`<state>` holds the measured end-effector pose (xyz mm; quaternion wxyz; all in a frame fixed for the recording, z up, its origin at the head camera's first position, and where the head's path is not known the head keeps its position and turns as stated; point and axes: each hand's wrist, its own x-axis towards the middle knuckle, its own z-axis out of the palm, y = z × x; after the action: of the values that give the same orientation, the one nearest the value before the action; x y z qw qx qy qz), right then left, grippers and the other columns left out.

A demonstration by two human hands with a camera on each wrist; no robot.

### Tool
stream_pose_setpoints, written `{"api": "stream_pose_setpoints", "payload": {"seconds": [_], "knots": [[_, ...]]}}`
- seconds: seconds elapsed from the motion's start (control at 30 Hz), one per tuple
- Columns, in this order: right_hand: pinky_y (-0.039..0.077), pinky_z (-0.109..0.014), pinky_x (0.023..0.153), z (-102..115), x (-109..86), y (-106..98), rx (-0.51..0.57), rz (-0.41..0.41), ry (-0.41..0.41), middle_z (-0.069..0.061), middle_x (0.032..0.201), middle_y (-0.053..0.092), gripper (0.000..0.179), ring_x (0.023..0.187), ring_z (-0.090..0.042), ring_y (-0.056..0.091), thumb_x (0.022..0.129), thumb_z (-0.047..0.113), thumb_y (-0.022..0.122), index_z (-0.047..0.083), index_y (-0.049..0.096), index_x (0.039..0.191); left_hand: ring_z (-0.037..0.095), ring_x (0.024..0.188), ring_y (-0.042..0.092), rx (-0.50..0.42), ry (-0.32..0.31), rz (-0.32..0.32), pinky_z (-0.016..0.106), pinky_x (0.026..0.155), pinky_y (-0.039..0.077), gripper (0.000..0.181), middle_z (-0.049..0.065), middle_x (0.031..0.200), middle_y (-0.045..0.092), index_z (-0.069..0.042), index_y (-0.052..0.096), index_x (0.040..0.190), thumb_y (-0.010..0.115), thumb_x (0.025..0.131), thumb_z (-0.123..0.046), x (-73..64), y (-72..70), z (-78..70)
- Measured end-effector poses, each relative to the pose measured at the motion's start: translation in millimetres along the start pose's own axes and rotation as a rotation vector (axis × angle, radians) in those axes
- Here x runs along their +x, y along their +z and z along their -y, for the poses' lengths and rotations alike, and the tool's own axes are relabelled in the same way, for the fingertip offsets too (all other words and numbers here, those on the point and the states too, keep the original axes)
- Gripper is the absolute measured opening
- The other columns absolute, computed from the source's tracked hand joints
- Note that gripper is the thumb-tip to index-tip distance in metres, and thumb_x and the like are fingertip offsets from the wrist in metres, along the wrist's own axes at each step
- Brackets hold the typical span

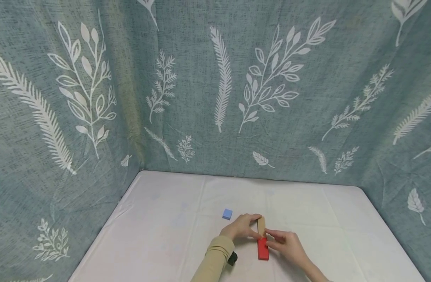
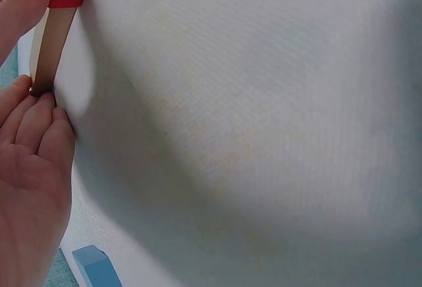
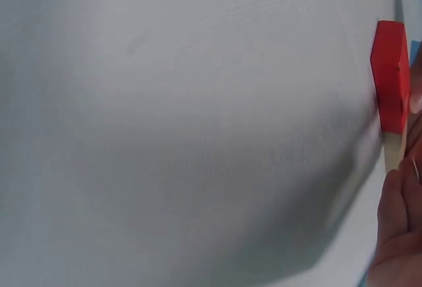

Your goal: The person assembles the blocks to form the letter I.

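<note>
A plain wooden block point(image 1: 261, 226) and a red block point(image 1: 263, 249) lie end to end in a line on the white table. My left hand point(image 1: 242, 226) spans the wooden block, fingertips at its far end and thumb where it meets the red one. In the left wrist view, the fingers point(image 2: 46, 119) curl in against the end of the wood. From the right, my right hand point(image 1: 287, 243) touches the pair, thumb at the red block's side and fingers beside the wood. The right wrist view shows the red block point(image 3: 391, 79) at its right edge.
A small blue block point(image 1: 227, 214) sits to the left of my left hand, farther back on the table point(image 1: 159, 227). Under the left sleeve shows a black device point(image 1: 232, 258). A green leaf-patterned curtain point(image 1: 201, 152) hangs behind and beside the table.
</note>
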<state>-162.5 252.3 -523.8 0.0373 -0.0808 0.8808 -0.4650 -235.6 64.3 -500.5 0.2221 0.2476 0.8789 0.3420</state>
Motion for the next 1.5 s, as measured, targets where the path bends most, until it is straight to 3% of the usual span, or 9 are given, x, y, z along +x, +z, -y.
{"api": "stream_pose_setpoints", "payload": {"seconds": [0.23, 0.6, 0.9, 1.07, 1.3, 1.5], "knots": [[0.057, -0.033, 0.087, -1.9, -0.2, 5.2, -0.038, 0.040, 0.002, -0.014, 0.118, 0.067, 0.044, 0.112, -0.033, 0.062, 0.078, 0.016, 0.076, 0.001, 0.065, 0.118, 0.025, 0.132, 0.047, 0.007, 0.021, -0.004, 0.040, 0.109, 0.042, 0.068, 0.003, 0.141, 0.052, -0.016, 0.052, 0.136, 0.080, 0.074, -0.022, 2.0, 2.8, 1.4], [0.059, -0.027, 0.079, -2.9, 1.9, 4.0, -0.043, 0.048, -0.103, -0.019, 0.115, 0.067, 0.041, 0.103, -0.029, 0.067, 0.080, 0.015, 0.075, -0.003, 0.066, 0.115, 0.023, 0.135, 0.044, -0.028, 0.064, -0.019, 0.035, 0.112, 0.039, 0.070, 0.004, 0.144, 0.048, -0.011, 0.049, 0.139, 0.079, 0.075, -0.020, 3.2, 4.9, 6.4], [0.059, -0.028, 0.080, -1.3, 1.0, 4.9, -0.055, 0.047, -0.104, -0.018, 0.114, 0.068, 0.041, 0.103, -0.027, 0.067, 0.079, 0.014, 0.075, -0.003, 0.066, 0.115, 0.023, 0.132, 0.048, 0.014, 0.121, -0.121, 0.032, 0.112, 0.040, 0.068, 0.009, 0.140, 0.053, -0.003, 0.051, 0.135, 0.079, 0.076, -0.020, -1.6, 5.3, 5.1], [0.059, -0.026, 0.081, -1.2, 0.9, 5.5, -0.076, 0.038, -0.101, -0.016, 0.113, 0.069, 0.041, 0.104, -0.022, 0.067, 0.079, 0.015, 0.075, -0.002, 0.066, 0.115, 0.026, 0.127, 0.052, 0.024, 0.158, -0.163, 0.035, 0.107, 0.045, 0.063, 0.010, 0.139, 0.054, -0.002, 0.052, 0.134, 0.077, 0.079, -0.019, -4.5, -11.1, 1.9], [0.059, -0.029, 0.082, -3.1, 1.5, 5.8, -0.053, 0.054, -0.071, -0.019, 0.115, 0.067, 0.043, 0.106, -0.031, 0.065, 0.079, 0.017, 0.076, -0.003, 0.066, 0.116, 0.030, 0.128, 0.051, -0.022, 0.131, -0.143, 0.038, 0.105, 0.047, 0.062, 0.008, 0.142, 0.050, -0.006, 0.049, 0.137, 0.074, 0.082, -0.020, -10.0, -40.5, 4.7], [0.059, -0.028, 0.081, -2.4, 2.2, 6.9, -0.057, 0.051, -0.046, -0.017, 0.115, 0.068, 0.044, 0.106, -0.031, 0.065, 0.078, 0.017, 0.077, -0.002, 0.066, 0.116, 0.031, 0.128, 0.051, -0.028, 0.136, -0.166, 0.041, 0.106, 0.046, 0.059, 0.010, 0.142, 0.050, -0.006, 0.050, 0.137, 0.072, 0.084, -0.019, -13.6, -60.7, 10.5]]}}
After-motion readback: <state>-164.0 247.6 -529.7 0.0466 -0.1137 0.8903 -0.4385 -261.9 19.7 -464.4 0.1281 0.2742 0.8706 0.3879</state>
